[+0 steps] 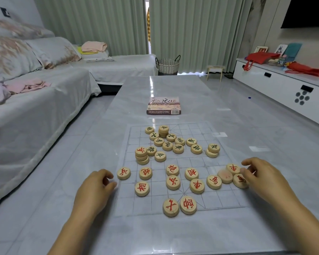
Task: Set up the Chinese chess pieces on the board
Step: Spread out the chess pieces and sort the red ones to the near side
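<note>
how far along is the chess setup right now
Early. Done: the board is laid out and colours are roughly split, green pieces far, red pieces near. In hand: the right hand is at a red piece by the right edge. Left: almost everything is off its starting point, some in stacks.

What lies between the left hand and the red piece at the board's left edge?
Nothing visible. Only a narrow strip of bare table separates the left hand from the red piece. The next piece lies farther right on the board.
</note>
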Action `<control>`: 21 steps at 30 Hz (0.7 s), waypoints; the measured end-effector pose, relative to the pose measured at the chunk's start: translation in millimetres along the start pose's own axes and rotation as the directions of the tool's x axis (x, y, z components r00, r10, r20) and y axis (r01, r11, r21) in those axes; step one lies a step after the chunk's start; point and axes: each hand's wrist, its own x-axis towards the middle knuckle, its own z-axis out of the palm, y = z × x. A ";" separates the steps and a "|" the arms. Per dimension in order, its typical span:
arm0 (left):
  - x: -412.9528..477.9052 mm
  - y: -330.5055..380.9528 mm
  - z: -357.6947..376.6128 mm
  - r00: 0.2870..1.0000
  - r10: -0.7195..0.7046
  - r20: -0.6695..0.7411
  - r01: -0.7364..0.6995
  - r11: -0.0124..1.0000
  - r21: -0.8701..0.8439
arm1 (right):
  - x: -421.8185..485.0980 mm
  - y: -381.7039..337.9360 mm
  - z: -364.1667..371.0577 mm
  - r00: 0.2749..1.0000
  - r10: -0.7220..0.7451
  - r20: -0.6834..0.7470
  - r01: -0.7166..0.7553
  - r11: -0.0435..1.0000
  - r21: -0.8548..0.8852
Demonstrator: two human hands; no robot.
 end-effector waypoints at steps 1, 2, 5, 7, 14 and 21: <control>-0.2 0.3 0.2 1.000 0.015 0.001 -0.015 1.000 -0.010 | 0.5 1.0 0.4 1.000 0.003 0.002 -0.003 1.000 -0.004; -0.9 1.8 0.6 1.000 0.030 0.003 -0.030 0.999 -0.017 | 0.6 1.6 0.6 1.000 0.004 0.005 -0.004 1.000 -0.007; -0.9 4.7 3.6 0.999 0.049 0.011 -0.048 0.999 -0.017 | 1.3 2.5 0.7 1.000 0.006 0.000 -0.006 1.000 -0.008; 1.1 5.1 5.1 0.999 0.034 0.013 -0.033 0.999 -0.027 | 2.0 3.3 0.6 1.000 0.009 -0.004 -0.009 1.000 -0.008; 7.4 8.5 9.9 0.997 0.001 0.071 0.000 1.000 -0.009 | 0.7 6.3 -0.9 1.000 0.002 -0.005 -0.002 1.000 -0.010; 6.1 14.0 13.7 0.996 0.038 0.080 -0.052 0.981 0.187 | 2.3 5.3 -0.1 0.999 -0.020 -0.035 0.020 1.000 0.015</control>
